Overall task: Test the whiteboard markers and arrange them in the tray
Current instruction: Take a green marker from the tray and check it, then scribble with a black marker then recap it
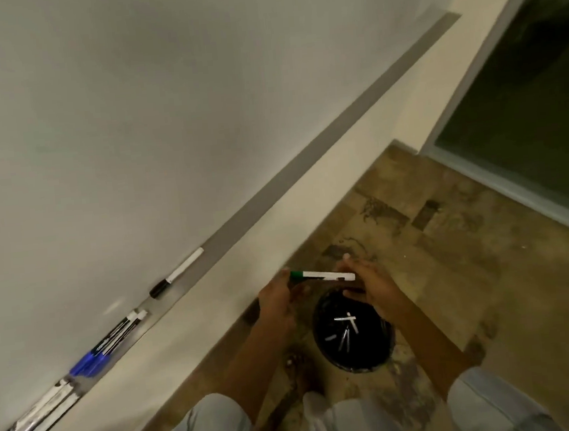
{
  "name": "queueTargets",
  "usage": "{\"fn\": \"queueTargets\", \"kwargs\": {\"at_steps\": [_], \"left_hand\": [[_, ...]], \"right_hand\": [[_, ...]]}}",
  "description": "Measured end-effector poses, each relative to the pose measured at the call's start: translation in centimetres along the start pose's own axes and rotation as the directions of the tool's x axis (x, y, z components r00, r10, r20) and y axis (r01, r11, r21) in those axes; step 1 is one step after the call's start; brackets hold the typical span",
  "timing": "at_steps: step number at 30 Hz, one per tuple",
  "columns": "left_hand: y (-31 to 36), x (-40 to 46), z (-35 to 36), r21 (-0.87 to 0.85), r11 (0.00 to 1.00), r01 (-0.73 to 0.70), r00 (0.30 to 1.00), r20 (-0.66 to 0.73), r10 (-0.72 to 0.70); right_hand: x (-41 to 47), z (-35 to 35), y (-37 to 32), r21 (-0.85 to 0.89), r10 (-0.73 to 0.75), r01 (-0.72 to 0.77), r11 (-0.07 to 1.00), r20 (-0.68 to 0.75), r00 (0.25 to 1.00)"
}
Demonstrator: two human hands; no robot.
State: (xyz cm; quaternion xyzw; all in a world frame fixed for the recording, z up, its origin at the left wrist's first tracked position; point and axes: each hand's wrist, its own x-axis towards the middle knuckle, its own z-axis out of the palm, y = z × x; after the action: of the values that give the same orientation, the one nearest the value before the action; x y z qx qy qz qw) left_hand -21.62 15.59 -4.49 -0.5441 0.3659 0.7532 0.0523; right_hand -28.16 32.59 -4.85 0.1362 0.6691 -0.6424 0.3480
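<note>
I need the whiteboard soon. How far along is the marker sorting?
Well along, it seems. Blue markers and a black-capped marker already lie in the tray, and several markers sit in the black bin on the floor. In hand: a green-capped marker, held above the bin by the left hand and right hand. No other loose markers show.

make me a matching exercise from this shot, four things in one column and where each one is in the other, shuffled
Things:
1. green marker
2. black-capped marker
3. blue-capped markers
4. bin

Places:
A. on the floor, below the hands
B. alone on the tray, furthest along it
C. held between the left hand and right hand
D. bunched on the tray, nearer the camera than the lone one

Pairs: 1-C, 2-B, 3-D, 4-A
</note>
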Motion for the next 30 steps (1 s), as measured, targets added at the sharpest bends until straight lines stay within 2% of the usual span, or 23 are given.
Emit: {"fn": "queueTargets", "kwargs": {"at_steps": [2, 5, 9, 12, 15, 18, 20, 24, 26, 30], "left_hand": [[-1.4, 0.0, 2.0, 0.111, 0.994, -0.021, 0.999, 0.044, 0.017], [-3.2, -0.1, 4.5, 0.251, 0.967, -0.05, 0.989, 0.149, 0.013], [-3.9, 0.3, 5.2, 0.384, 0.923, -0.006, 0.97, 0.226, -0.087], [-2.8, 0.8, 4.1, 0.352, 0.933, 0.074, 0.955, 0.245, -0.168], [-0.4, 1.5, 1.3, 0.219, 0.972, 0.08, 0.983, 0.143, -0.113], [2.7, 2.3, -2.9, 0.092, 0.996, -0.013, 0.997, -0.07, 0.02], [5.3, 2.5, -6.0, 0.021, 0.993, -0.116, 0.968, -0.223, 0.117], [9.7, 2.6, -11.7, -0.044, 0.951, -0.307, 0.859, -0.444, 0.257], [10.6, 2.9, -14.0, -0.054, 0.94, -0.336, 0.83, -0.489, 0.268], [11.2, 3.9, -16.0, -0.064, 0.941, -0.333, 0.84, -0.474, 0.265]], "right_hand": [[0.1, -2.2, 1.2, -0.081, 0.015, -0.024, 0.996, -0.113, 0.993], [0.5, -4.8, 2.8, -0.278, -0.042, -0.032, 0.96, -0.256, 0.966], [0.1, -6.9, 3.2, -0.397, -0.06, -0.08, 0.914, -0.329, 0.942], [0.5, -5.9, 2.7, -0.438, -0.122, -0.042, 0.898, -0.338, 0.933], [1.2, -2.3, 1.3, -0.493, -0.192, 0.062, 0.868, -0.219, 0.957], [2.0, 3.3, -0.9, -0.512, -0.213, 0.162, 0.844, -0.042, 0.976], [2.9, 7.6, -2.2, -0.474, -0.217, 0.214, 0.854, 0.05, 0.975], [4.4, 16.1, -4.1, -0.429, -0.202, 0.314, 0.847, 0.287, 0.936], [5.2, 19.6, -4.5, -0.449, -0.159, 0.323, 0.833, 0.364, 0.918], [7.1, 23.8, -4.1, -0.575, -0.032, 0.312, 0.756, 0.444, 0.895]]}}
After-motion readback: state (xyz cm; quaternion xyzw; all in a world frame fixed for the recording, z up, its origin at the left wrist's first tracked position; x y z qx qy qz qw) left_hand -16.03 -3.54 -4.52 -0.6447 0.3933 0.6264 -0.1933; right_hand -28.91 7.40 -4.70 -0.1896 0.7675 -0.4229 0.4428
